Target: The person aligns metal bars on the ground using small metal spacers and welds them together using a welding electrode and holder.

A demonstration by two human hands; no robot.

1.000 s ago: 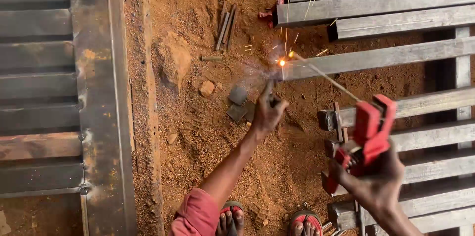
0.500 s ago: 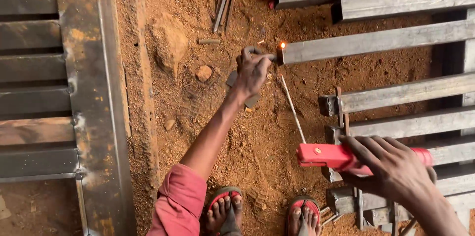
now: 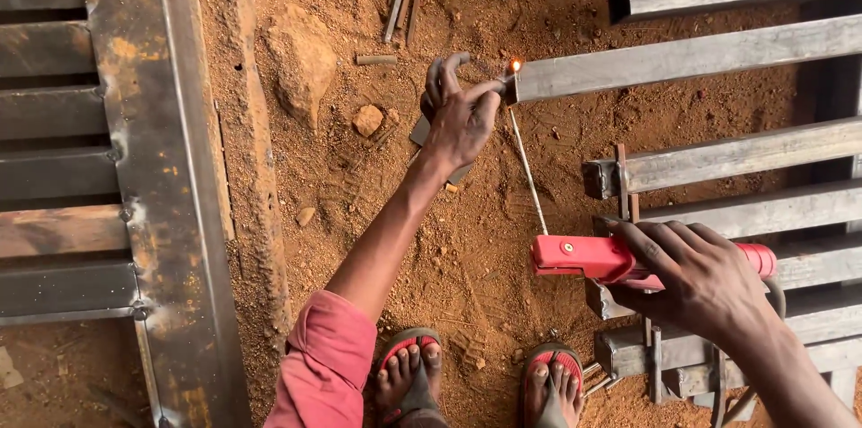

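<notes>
Where red dirt [image 3: 503, 239] lies, steel bars [image 3: 700, 51].

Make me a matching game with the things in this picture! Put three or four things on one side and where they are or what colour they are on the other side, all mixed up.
Things:
1. electrode holder
2. left hand
3. sandals
4. big stone

Places, colours, states:
A. lying on the orange dirt, left of the hand by the bar
B. red, gripped in the right hand
C. at the glowing end of a grey steel bar
D. on the feet at the bottom edge

Pairs: 1-B, 2-C, 3-D, 4-A
</notes>
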